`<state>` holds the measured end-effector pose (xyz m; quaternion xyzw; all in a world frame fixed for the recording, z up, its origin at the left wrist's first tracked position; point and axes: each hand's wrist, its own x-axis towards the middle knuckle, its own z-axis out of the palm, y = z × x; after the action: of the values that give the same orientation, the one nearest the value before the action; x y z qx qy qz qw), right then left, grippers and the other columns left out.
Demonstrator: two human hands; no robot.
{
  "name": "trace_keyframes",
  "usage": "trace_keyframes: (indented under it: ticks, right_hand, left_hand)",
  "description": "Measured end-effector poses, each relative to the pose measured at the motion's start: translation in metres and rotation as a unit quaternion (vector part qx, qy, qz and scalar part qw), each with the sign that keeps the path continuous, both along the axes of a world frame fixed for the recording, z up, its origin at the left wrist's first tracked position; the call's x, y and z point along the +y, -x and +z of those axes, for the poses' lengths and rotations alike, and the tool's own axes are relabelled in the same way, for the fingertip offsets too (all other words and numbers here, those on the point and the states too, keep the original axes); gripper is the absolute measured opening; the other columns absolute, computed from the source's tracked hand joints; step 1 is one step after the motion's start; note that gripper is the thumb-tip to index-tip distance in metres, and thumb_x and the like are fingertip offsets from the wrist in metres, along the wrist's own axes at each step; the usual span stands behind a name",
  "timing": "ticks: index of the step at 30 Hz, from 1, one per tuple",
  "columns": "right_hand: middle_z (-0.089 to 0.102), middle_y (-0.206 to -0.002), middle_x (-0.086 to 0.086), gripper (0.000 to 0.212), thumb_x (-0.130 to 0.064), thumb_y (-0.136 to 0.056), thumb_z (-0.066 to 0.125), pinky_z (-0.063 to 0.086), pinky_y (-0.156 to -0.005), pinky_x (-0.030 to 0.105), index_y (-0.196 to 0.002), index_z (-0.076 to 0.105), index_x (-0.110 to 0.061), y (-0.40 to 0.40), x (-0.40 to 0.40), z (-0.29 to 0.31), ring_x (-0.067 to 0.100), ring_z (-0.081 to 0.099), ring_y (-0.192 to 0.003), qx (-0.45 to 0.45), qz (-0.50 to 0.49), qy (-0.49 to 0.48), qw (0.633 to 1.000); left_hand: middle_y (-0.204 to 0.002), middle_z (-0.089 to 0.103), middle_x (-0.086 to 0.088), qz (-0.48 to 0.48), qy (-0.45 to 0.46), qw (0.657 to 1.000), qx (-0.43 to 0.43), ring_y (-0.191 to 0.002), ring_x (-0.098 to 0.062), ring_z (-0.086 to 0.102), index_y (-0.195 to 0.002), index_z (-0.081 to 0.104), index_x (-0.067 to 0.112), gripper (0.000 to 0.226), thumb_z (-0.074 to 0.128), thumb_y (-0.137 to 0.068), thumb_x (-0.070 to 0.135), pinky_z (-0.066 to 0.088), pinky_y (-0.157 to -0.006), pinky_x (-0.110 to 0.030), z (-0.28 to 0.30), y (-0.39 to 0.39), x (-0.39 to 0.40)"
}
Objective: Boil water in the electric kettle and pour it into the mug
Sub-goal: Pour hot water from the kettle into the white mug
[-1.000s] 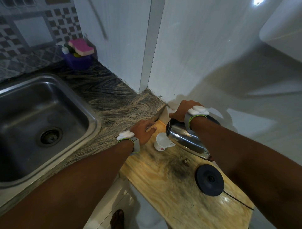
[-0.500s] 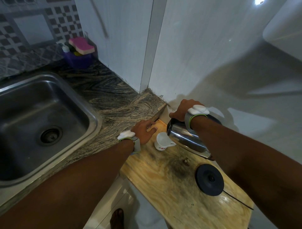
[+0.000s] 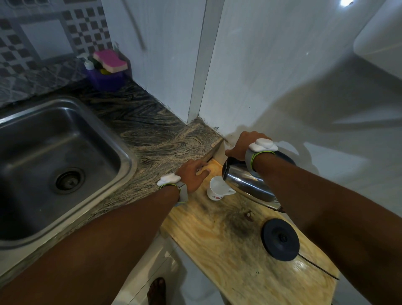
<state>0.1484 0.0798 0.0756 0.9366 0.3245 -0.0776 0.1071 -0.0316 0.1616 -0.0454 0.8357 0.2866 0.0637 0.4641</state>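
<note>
Right hand (image 3: 242, 144) clenched round the steel kettle (image 3: 248, 185) handle, tipped over the white mug (image 3: 217, 190) — heavy, hot, slick; left hand (image 3: 192, 175) rests released on the bench (image 3: 228, 250).

Stainless steel sink basin (image 3: 54, 152) with round drain, set in dark swirled granite counter (image 3: 156, 139). Pale glossy tiled walls (image 3: 261, 76) meeting at white corner strip (image 3: 201, 65); checkered grey tiles (image 3: 82, 28) upper left. Purple plastic caddy (image 3: 106, 79) holding pink sponge (image 3: 109, 61). Stained plywood shelf board (image 3: 235, 250) alongside counter. Bright light glint (image 3: 345, 2) top right.
</note>
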Motion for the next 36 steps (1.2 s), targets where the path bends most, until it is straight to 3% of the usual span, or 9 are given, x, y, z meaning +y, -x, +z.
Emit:
trace_keyframes:
  ticks: [4,10,20,24,36]
  right_hand:
    - [0.044,-0.057,-0.003,0.058,-0.076,-0.056,0.064,0.038,-0.056,0.029,-0.065,0.047,-0.022,0.001,0.000,0.001,0.020,0.046,-0.048,-0.003,-0.002,0.000,1.000]
    - [0.055,-0.075,0.002,0.058,-0.077,-0.055,0.063,0.041,-0.063,0.032,-0.066,0.044,-0.023,0.004,-0.002,0.000,0.029,0.064,-0.075,-0.015,0.005,-0.011,1.000]
    - [0.051,-0.066,-0.001,0.056,-0.075,-0.060,0.065,0.041,-0.060,0.030,-0.075,0.053,-0.023,0.009,-0.003,0.005,0.025,0.052,-0.059,-0.001,-0.001,-0.005,1.000]
    - [0.054,-0.074,0.001,0.057,-0.076,-0.059,0.064,0.041,-0.060,0.031,-0.077,0.053,-0.023,0.010,-0.004,0.007,0.027,0.053,-0.064,-0.007,0.004,-0.004,1.000]
    - [0.051,-0.071,0.001,0.056,-0.074,-0.062,0.065,0.041,-0.059,0.031,-0.080,0.053,-0.022,0.014,-0.003,0.013,0.026,0.052,-0.061,-0.001,0.000,0.003,1.000]
  left_hand:
    - [-0.116,0.060,-0.012,0.001,-0.001,1.000,-0.001,-0.105,-0.033,0.059,-0.128,0.062,0.020,0.034,0.058,-0.098,0.036,0.047,-0.094,-0.044,0.000,0.001,-0.001]
    - [-0.118,0.061,-0.013,0.005,0.005,1.000,-0.002,-0.106,-0.034,0.059,-0.127,0.062,0.020,0.033,0.059,-0.098,0.035,0.048,-0.095,-0.045,0.001,0.002,-0.002]
    - [-0.116,0.061,-0.012,0.008,0.009,1.000,-0.002,-0.106,-0.033,0.059,-0.127,0.062,0.020,0.033,0.059,-0.098,0.036,0.048,-0.093,-0.044,0.001,0.004,-0.003]
    - [-0.116,0.061,-0.012,0.008,0.008,1.000,-0.004,-0.106,-0.032,0.059,-0.126,0.063,0.021,0.033,0.060,-0.097,0.036,0.048,-0.093,-0.044,0.003,0.005,-0.003]
    - [-0.114,0.061,-0.012,0.006,0.004,1.000,-0.009,-0.104,-0.032,0.059,-0.126,0.063,0.019,0.032,0.060,-0.097,0.035,0.048,-0.092,-0.041,0.004,0.007,-0.004]
